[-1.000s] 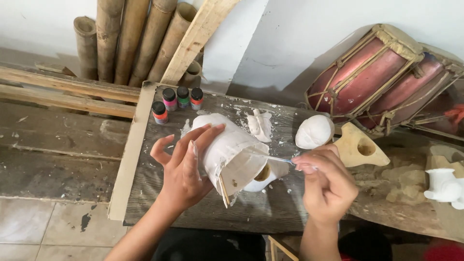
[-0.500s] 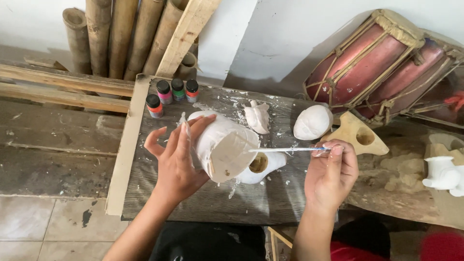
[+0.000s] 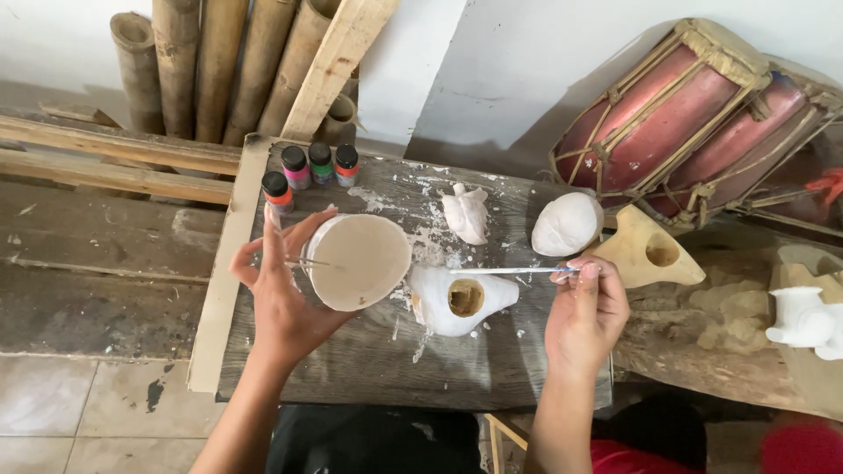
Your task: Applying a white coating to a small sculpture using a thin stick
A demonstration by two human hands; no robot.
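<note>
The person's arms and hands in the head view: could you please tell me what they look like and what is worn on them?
Both forearms are bare, with no sleeves reaching into view. The left hand and right hand wear no gloves, and no rings, watch or bracelets show. White smudges mark the right fingertips.

Left hand [image 3: 285,294]: raised from the lower edge of the frame on a bare forearm, palm turned toward the right, fingers spread and curved in a cupping grip. Right hand [image 3: 584,312]: back facing the camera, fingers curled, thumb and forefinger pinched together, wrist straight.
</note>
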